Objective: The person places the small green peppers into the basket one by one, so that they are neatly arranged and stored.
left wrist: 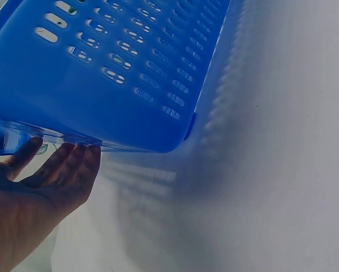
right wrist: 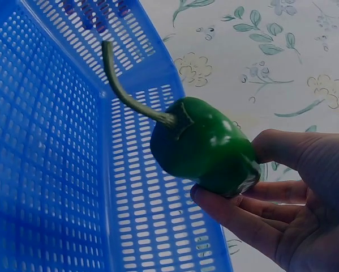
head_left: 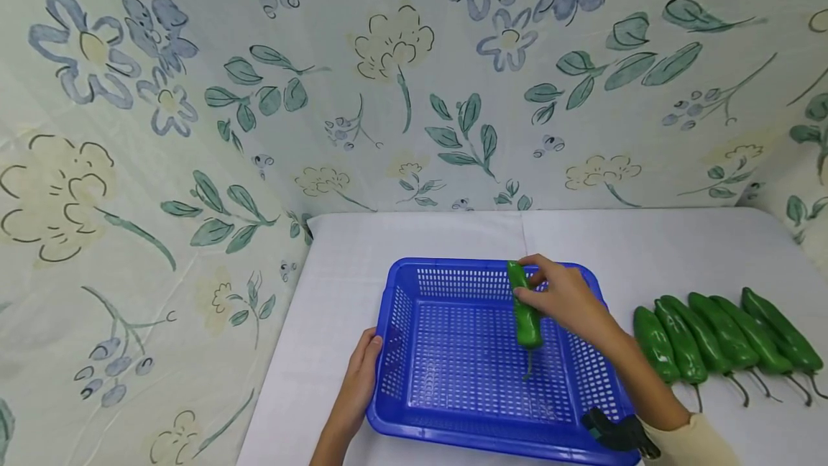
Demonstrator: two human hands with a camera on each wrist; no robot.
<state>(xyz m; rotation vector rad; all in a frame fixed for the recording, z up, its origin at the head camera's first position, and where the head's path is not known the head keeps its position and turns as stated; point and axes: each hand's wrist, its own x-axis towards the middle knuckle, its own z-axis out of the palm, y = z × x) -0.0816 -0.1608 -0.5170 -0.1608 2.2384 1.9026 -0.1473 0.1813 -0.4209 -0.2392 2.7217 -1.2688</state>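
A long green chili pepper (head_left: pixel 527 326) is held over the right part of the blue plastic basket (head_left: pixel 485 444), its stem pointing toward the near side. My right hand (head_left: pixel 563 297) pinches it between thumb and fingers near the far end. The right wrist view shows the pepper's (right wrist: pixel 200 141) stem end toward the camera, with the basket wall behind. At the basket's left side, my left hand (head_left: pixel 359 372) rests against the outer wall. In the left wrist view its fingertips (left wrist: pixel 93 153) touch that wall, the fingers lightly bent.
Several green peppers (head_left: pixel 724 336) lie side by side on the white-covered table (head_left: pixel 336 257), to the right of the basket, stems toward the near side. Flower-patterned cloth (head_left: pixel 388 113) hangs behind the table and along its sides. A dark strap (head_left: pixel 614 430) is on the right wrist.
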